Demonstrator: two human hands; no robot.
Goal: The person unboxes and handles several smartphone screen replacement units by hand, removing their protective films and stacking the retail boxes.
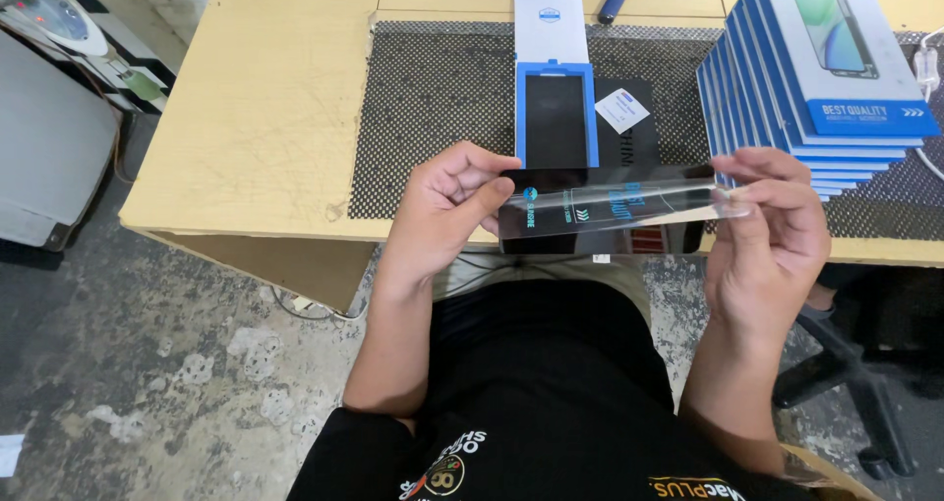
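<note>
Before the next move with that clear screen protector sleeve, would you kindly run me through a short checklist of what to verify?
1. Both ends held: left hand pinches the dark end and right hand the clear end of the screen protector sleeve: ok.
2. Sleeve level, not bent: roughly flat between the hands: ok.
3. Blue alignment frame lies on the black mesh mat, within view: ok.
4. Small white wipe packet beside the frame: ok.
5. Stack of blue boxes stands apart from the hands: ok.
6. Glass clean and unscratched: cannot tell.
</note>
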